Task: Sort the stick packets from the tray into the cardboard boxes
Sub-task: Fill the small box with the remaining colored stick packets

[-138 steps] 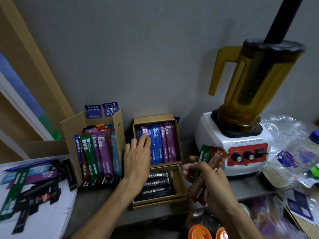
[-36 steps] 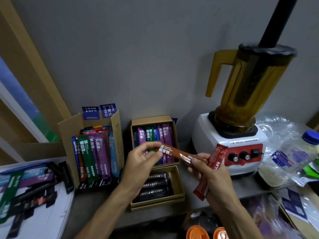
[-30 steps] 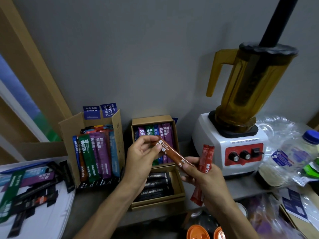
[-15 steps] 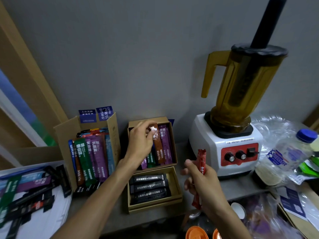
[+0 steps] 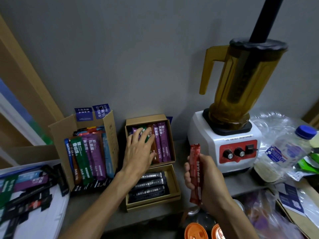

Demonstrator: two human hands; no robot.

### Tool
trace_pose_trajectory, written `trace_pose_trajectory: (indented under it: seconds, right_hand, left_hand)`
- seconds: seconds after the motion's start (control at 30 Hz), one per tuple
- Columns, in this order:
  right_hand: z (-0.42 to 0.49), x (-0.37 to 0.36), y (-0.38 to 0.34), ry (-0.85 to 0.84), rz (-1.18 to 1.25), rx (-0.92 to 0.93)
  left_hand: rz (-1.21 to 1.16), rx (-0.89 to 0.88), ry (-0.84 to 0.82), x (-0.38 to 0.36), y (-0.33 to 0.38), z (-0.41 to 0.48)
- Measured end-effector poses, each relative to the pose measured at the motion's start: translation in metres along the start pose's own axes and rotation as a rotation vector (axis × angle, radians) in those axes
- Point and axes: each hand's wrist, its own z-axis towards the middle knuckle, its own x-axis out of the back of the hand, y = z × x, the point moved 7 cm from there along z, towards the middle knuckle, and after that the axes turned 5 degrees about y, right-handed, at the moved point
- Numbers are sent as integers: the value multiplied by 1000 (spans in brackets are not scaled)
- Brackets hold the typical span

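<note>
Over upper box, left hand flat, right hand gripping red packet

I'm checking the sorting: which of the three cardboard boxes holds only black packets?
The small front box, nearest the person. Its black packets lie crosswise; the box behind it, under the left hand, and the tall left box show coloured ones.

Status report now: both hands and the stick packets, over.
Left hand open, fingers flat on packets in rear small box. Right hand grips red packet upright. Nothing in the way.
</note>
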Motion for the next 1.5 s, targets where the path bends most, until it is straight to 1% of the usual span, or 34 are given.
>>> trace_pose_trajectory:
  seconds: [0.03, 0.1, 0.17, 0.2, 0.23, 0.27, 0.3, 0.37, 0.43, 0.53, 0.6, 0.67, 0.7, 0.73, 0.77, 0.8, 0.83, 0.87, 0.9, 0.97, 1.0, 1.03, 1.13, 1.17, 1.2, 1.27, 1.37, 1.43, 1.5]
  right_hand:
    - [0, 0, -2, -4, 10, 11]
    - [-1, 0, -7, 3, -1, 55]
    - [-4, -2, -14, 11, -138, 141]
    - [-7, -5, -17, 4, -220, 190]
    - [-10, -9, -19, -6, -280, 235]
    - [-12, -12, -20, -8, -316, 268]
    - [-14, -14, -21, -7, -340, 292]
    - [-15, -15, -21, -8, -362, 307]
    - [-16, -17, -17, -44, -416, 279]
    - [-18, -15, -8, -102, -475, 239]
    - [-14, -7, -7, -38, -414, 260]
    - [-9, 5, -12, 66, -246, 280]
    - [-7, 9, -15, 101, -149, 286]
    - [-5, 11, -21, 126, -101, 309]
    - [-3, 9, -28, 148, -127, 355]
    - [0, 3, -38, 166, -202, 421]
    - [5, -7, -48, 179, -301, 490]
    - [13, -20, -59, 182, -417, 554]
    - [24, -35, -68, 173, -539, 612]
    - [50, -64, -78, 126, -760, 690]
    - [65, -75, -78, 106, -843, 703]
    - [80, -84, -76, 92, -912, 702]
    - [104, -100, -56, 27, -1061, 641]
    - [105, -103, -51, 10, -1087, 655]
    - [104, -104, -48, 15, -1111, 709]
    - [96, -103, -47, 58, -1187, 860]
    - [85, -105, -31, 25, -1398, 1026]
    - [83, -104, -17, -34, -1519, 1026]
    - [86, -102, -8, -67, -1568, 979]
  left_hand:
    - [-115, 23, 29, 7, 2, -1]
    - [-478, 118, 62, 25, 9, -2]
    - [-830, 189, -6, 42, 24, -2]
    - [-943, 197, -73, 48, 33, -2]
    - [-1003, 191, -137, 53, 40, -2]
    - [-1008, 171, -180, 56, 45, -3]
    - [-991, 158, -188, 58, 47, -3]
    - [-1012, 200, -128, 58, 41, -2]
    - [-1091, 284, -56, 59, 29, -2]
    - [-1150, 342, -10, 60, 16, 0]
    - [-1146, 380, 8, 57, 7, -5]
    - [-1109, 390, -9, 50, -1, -14]
    - [-1051, 367, -56, 47, -3, -19]
    - [-961, 327, -134, 41, -4, -25]
    - [-862, 275, -238, 34, -2, -31]
    - [-777, 231, -336, 27, 1, -37]
    - [-713, 211, -383, 21, 2, -42]
    - [-652, 208, -377, 17, 1, -45]
    - [-561, 204, -296, 15, -2, -44]
    - [-283, 151, -52, 18, -9, -36]
    - [-176, 130, 12, 18, -10, -33]
    - [-103, 113, 14, 13, -12, -29]
    - [32, 48, -94, -5, -12, -18]
    - [60, 39, -104, -8, -13, -16]
    - [72, 38, -106, -10, -13, -14]
    - [67, 45, -111, -12, -14, -13]
    - [23, 57, -108, -14, -15, -14]
    - [-8, 69, -101, -14, -15, -15]
    - [-19, 73, -102, -13, -14, -15]
